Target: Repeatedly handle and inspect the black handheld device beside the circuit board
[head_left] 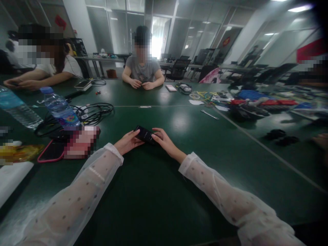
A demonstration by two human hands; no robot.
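Observation:
A small black device (145, 134), flat and rectangular with faint light marks on its face, is held between both hands above the green table (153, 205). My left hand (128, 141) grips its left end, thumb on top and fingers beneath. At the right end, my right hand (164, 142) holds it with the thumb on the face and the index finger stretched along the far side. What the device rests on underneath is hidden.
Left on the table are two water bottles (60, 107), coiled black cables (98, 112), a pink-edged phone (52, 150) and a pink box (83, 141). A wrench (209, 114) and piled cables (205, 96) lie right. People sit across and at the left.

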